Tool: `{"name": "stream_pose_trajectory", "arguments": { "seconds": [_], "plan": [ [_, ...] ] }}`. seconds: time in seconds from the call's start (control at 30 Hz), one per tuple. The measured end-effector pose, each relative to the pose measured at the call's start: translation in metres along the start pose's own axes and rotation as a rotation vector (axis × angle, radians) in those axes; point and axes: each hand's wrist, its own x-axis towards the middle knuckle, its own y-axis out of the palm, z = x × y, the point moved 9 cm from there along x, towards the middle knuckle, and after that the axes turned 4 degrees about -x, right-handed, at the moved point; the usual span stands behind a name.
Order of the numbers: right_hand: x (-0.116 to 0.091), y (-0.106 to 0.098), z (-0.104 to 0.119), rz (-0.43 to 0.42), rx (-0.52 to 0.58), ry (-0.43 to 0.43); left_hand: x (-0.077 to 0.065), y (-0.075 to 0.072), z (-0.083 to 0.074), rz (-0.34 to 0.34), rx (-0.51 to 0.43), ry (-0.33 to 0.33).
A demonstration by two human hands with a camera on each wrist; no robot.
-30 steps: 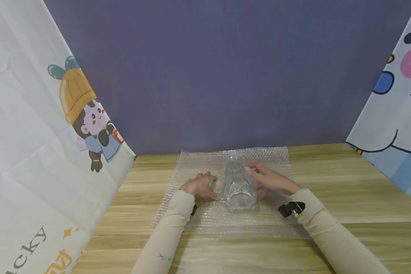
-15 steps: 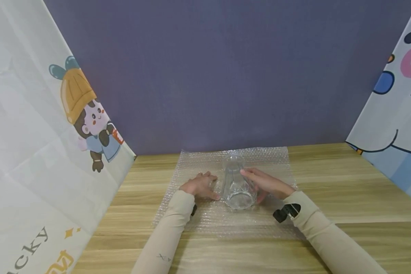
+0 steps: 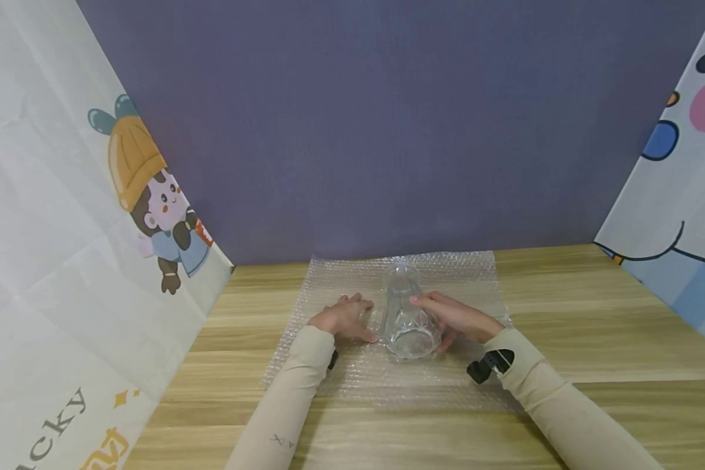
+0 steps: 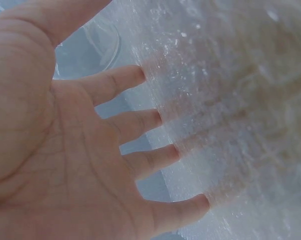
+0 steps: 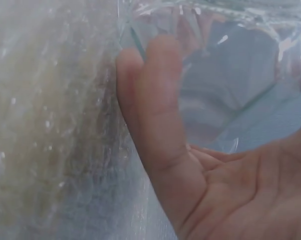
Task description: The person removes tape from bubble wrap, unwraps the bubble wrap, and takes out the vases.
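A clear faceted glass vase [image 3: 398, 316] is on the sheet of bubble wrap [image 3: 329, 281], its wide end toward me and its narrower end toward the back in the head view. My right hand [image 3: 455, 318] grips the vase from the right, thumb across its side and the other fingers curled low around it. Through the right wrist view, bent fingers [image 5: 158, 100] lie against the glass. Left of the vase, my left hand [image 3: 343, 318] rests on the bubble wrap with fingers spread. Its fingertips [image 4: 153, 116] touch the wrap in the left wrist view.
A wood-grain table [image 3: 564, 313] lies under the wrap. Behind it stands a dark purple-blue panel [image 3: 399, 130]. White printed sheets border the left [image 3: 53, 196] and right sides.
My right hand has moved in from beside the vase, its thumb going from the edge onto the glass as the fingers closed round it. The left hand and vase have kept their places.
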Motion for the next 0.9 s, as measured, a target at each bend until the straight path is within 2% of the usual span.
{"name": "stream_pose_trajectory", "arguments": {
  "seconds": [0.23, 0.9],
  "plan": [
    [0.0012, 0.0015, -0.0016, -0.004, -0.011, 0.009, 0.0011, 0.0005, 0.0002, -0.005, -0.002, 0.005],
    [0.0085, 0.0027, -0.005, -0.003, 0.07, 0.026, 0.0023, -0.0011, 0.0012, -0.008, -0.009, 0.0]
  ]
}}
